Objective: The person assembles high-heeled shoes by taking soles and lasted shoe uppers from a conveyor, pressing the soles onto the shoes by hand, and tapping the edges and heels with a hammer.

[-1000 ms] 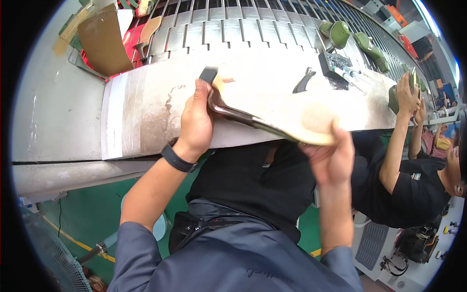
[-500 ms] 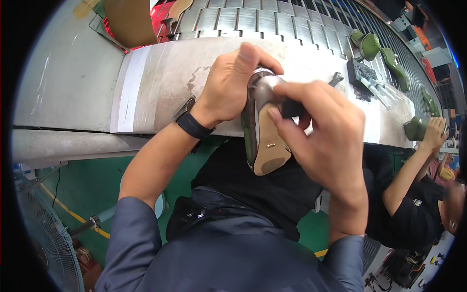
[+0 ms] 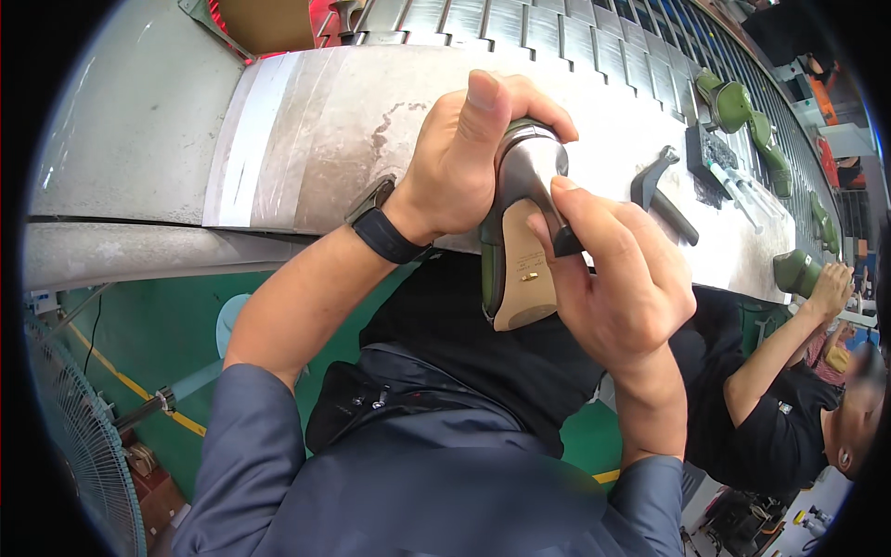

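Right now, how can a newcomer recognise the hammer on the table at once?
On the pale worktable, look beyond the right hand. Just left of the dark box lies the hammer: curved head, straight dark handle, unlike the clear tubes nearby.

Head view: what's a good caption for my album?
Left hand and right hand hold a green, tan-soled shoe; a hammer lies on the bench.

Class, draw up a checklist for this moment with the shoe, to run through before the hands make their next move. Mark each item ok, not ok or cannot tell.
1. Left hand around the shoe's back end: ok.
2. Right hand touching the heel: ok.
3. Sole facing the camera: ok.
4. Hammer lying on the bench, untouched: ok.
5. Heel firmly fixed: cannot tell.
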Action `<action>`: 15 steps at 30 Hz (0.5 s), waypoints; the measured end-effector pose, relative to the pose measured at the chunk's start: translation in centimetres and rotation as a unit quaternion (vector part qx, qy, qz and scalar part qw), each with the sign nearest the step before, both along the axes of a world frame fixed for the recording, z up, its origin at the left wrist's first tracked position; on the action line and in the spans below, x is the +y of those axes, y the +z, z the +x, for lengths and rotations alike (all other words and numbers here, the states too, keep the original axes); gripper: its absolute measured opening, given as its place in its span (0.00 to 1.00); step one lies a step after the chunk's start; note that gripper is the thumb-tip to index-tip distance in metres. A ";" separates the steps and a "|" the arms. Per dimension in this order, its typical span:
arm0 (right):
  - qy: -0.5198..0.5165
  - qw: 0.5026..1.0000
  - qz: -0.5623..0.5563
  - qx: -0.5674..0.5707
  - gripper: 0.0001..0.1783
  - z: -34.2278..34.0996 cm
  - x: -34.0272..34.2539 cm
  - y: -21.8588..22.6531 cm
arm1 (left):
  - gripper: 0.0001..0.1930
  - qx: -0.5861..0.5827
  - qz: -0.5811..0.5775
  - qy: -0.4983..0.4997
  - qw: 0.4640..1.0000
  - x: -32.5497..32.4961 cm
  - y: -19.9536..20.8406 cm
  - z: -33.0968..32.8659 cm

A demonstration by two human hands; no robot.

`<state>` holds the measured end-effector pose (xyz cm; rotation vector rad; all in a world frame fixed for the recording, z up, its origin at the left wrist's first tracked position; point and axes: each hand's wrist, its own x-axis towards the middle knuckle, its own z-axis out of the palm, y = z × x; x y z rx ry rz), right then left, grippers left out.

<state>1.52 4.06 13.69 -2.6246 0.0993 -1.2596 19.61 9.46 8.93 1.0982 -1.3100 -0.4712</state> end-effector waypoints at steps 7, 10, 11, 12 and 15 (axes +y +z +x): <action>-0.006 1.000 -0.017 -0.003 0.20 0.1 0.0 -0.1 | 0.53 -0.010 -0.002 0.002 1.000 0.1 -0.1 0.0; -0.006 0.999 -0.031 -0.018 0.18 0.7 -1.4 -0.7 | 0.42 0.017 0.037 0.015 0.999 -0.7 0.6 0.3; -0.031 0.999 -0.035 -0.018 0.16 1.3 -2.1 -0.9 | 0.37 0.043 0.098 0.013 0.994 -0.7 1.6 0.5; -0.034 0.998 -0.036 -0.028 0.15 1.9 -2.9 -0.9 | 0.28 0.066 0.066 -0.001 0.996 -2.1 1.6 1.0; -0.067 0.997 0.008 -0.022 0.15 2.8 -4.8 -1.5 | 0.18 0.053 0.059 -0.098 0.992 -5.3 0.5 2.3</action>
